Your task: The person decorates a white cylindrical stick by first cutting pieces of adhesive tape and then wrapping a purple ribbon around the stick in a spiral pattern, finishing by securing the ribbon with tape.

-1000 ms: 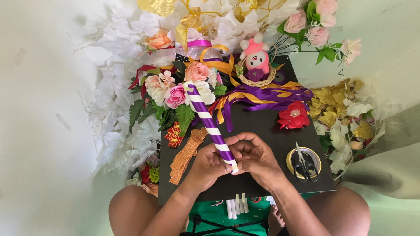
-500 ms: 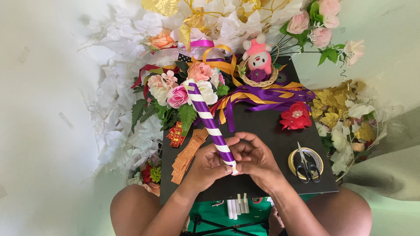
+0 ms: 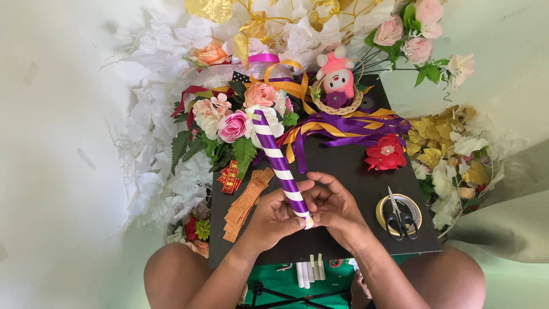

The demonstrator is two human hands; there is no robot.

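Little has moved since the earlier frames: both hands stay at lower centre. The left hand point(image 3: 274, 220) and right hand point(image 3: 337, 209) close their fingers around the purple-and-white striped stick point(image 3: 280, 166), perhaps pressing ribbon down, above the black bench point(image 3: 343, 166).
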